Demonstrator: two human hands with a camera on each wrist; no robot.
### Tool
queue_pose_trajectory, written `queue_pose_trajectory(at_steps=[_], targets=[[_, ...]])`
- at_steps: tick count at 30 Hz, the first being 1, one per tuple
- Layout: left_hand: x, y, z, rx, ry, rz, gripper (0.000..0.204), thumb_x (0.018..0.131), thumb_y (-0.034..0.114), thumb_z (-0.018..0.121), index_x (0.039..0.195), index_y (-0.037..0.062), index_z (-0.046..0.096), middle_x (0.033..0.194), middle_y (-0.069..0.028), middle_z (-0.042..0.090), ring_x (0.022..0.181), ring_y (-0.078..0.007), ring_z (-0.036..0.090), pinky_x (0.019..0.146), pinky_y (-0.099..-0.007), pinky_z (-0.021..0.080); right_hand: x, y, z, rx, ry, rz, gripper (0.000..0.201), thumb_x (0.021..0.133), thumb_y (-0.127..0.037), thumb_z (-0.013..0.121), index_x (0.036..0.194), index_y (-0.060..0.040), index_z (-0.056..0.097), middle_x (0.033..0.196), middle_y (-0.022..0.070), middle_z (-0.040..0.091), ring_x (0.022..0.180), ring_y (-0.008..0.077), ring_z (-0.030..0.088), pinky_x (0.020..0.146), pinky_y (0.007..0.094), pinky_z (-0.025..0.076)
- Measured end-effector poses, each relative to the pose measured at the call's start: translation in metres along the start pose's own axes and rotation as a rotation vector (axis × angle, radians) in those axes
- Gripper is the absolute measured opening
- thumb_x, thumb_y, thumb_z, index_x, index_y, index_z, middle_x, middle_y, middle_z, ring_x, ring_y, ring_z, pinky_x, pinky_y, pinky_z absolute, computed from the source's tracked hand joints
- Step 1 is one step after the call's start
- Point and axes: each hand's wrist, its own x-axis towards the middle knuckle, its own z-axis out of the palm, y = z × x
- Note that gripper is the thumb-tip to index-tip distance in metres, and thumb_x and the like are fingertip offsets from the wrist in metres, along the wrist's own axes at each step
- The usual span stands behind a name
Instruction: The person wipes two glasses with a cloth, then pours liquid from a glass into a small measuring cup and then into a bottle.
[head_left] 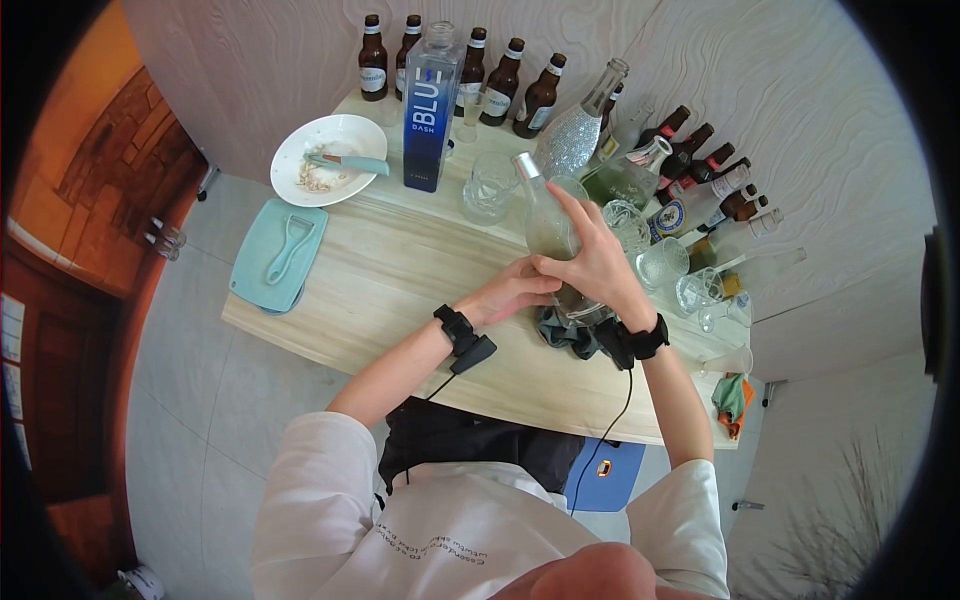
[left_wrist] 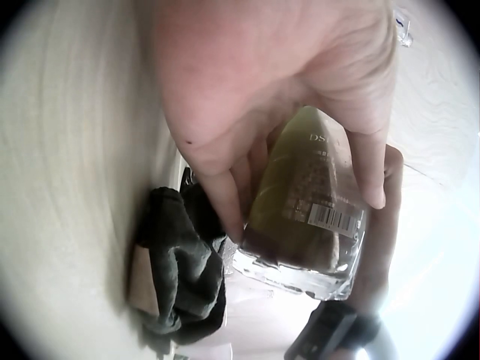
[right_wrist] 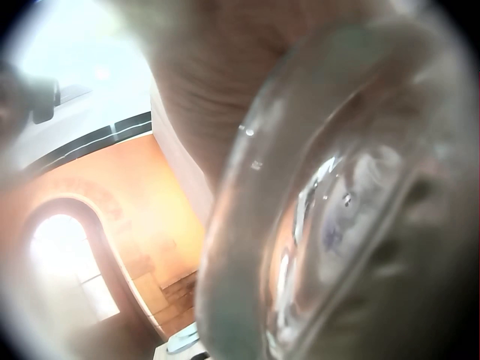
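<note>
Both hands hold a tapered clear glass bottle (head_left: 545, 218), tilted, its neck towards the back of the table. My right hand (head_left: 597, 262) grips its side, index finger stretched along it towards the neck. Lower down, my left hand (head_left: 512, 290) curls thumb and fingers round the bottle's body. In the left wrist view, a barcode label (left_wrist: 331, 217) and the thick glass base show beyond the left hand (left_wrist: 277, 82). That base (right_wrist: 236, 247) fills much of the right wrist view, close to the lens. A crumpled dark cloth (head_left: 568, 338) lies on the table below the bottle.
A tall blue bottle (head_left: 432, 120), a glittery bottle (head_left: 572, 140) and several brown beer bottles (head_left: 540, 98) line the back. Glasses (head_left: 660, 262) crowd the right. At left are a white plate (head_left: 290, 160) with a knife, and a teal cutting board (head_left: 255, 260) with a peeler.
</note>
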Motion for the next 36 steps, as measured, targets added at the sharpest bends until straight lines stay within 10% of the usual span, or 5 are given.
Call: queue_pose_trajectory(at_steps=[36], targets=[[-0.001, 0.0, 0.004, -0.019, -0.089, -0.001, 0.084, 0.093, 0.048, 0.077, 0.154, 0.0102, 0.036, 0.145, -0.006, 0.055, 0.134, -0.0208, 0.057, 0.11, -0.0443, 0.051, 0.014, 0.007, -0.007, -0.068, -0.185, -0.021, 0.094, 0.074, -0.034, 0.084, 0.158, -0.0226, 0.043, 0.121, 0.0237, 0.058, 0.109, 0.0438, 0.062, 0.095, 0.0472, 0.051]])
